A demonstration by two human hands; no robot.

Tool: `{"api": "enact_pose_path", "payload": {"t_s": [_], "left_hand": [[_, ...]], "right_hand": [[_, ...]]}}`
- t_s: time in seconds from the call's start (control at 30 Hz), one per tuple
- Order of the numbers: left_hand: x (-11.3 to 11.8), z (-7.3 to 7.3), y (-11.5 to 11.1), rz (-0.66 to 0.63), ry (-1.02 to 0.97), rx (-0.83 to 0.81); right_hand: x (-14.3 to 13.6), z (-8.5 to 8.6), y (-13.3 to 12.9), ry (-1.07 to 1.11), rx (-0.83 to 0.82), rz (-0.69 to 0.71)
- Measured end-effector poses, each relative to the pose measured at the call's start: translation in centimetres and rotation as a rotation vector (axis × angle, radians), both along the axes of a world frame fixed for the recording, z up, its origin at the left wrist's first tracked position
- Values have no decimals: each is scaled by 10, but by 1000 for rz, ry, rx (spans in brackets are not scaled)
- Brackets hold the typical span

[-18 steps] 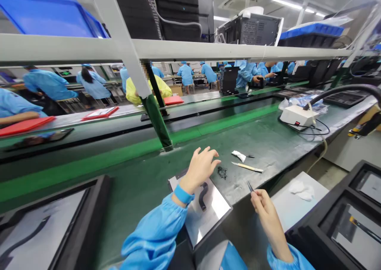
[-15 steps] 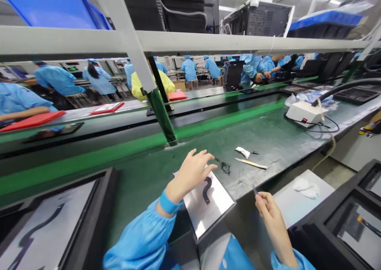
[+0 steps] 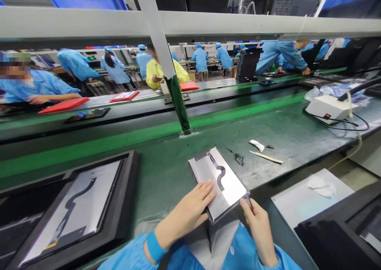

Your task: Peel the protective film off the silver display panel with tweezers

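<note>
Below, two hands — left hand [image 3: 186,214], right hand [image 3: 258,226] — hold one panel [image 3: 218,182].

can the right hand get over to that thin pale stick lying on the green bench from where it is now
Probably yes. The right hand holds a thin tool at the panel's near corner, and only bare green bench lies between it and the stick.

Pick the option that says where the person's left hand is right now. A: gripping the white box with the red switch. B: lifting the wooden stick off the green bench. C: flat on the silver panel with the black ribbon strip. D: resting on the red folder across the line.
C: the left hand lies palm down on the near corner of the silver panel, far from the white box and the wooden stick.
</note>
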State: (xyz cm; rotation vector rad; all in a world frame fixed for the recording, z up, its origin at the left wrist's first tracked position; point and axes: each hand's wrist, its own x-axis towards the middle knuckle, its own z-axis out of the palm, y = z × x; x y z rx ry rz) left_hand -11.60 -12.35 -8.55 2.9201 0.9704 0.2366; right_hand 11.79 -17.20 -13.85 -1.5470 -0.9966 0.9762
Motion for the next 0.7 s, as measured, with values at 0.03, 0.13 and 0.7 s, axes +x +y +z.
{"api": "enact_pose_path", "payload": {"t_s": [0.03, 0.13, 0.7], "left_hand": [[2, -3, -2, -3, 3, 64], [6, -8, -8, -18, -7, 258], [30, -19, -30, 104, -234, 480]], "right_hand": [[0, 2, 1, -31, 4, -4], [3, 14, 6, -155, 17, 20], [39, 31, 5, -462, 117, 304]]}}
